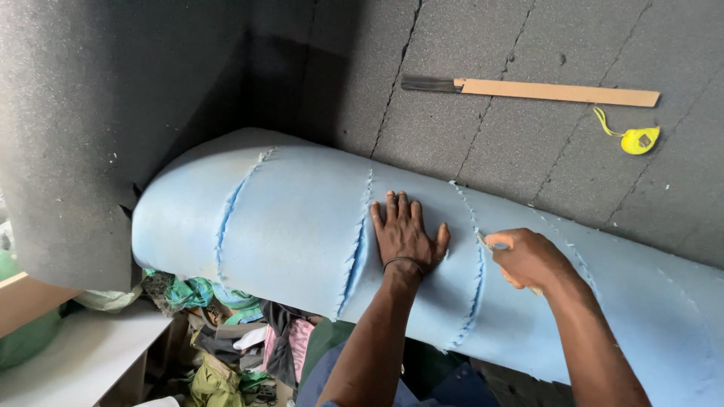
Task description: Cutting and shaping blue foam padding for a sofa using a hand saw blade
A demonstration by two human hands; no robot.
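Blue foam (286, 226) lies under the flat, open left hand (403, 234); the right hand (528, 258) grips a blade (483, 241) beside it.

Dark grey foam sheets (528, 151) behind; fabric scraps (226, 339) (floor clutter) below.
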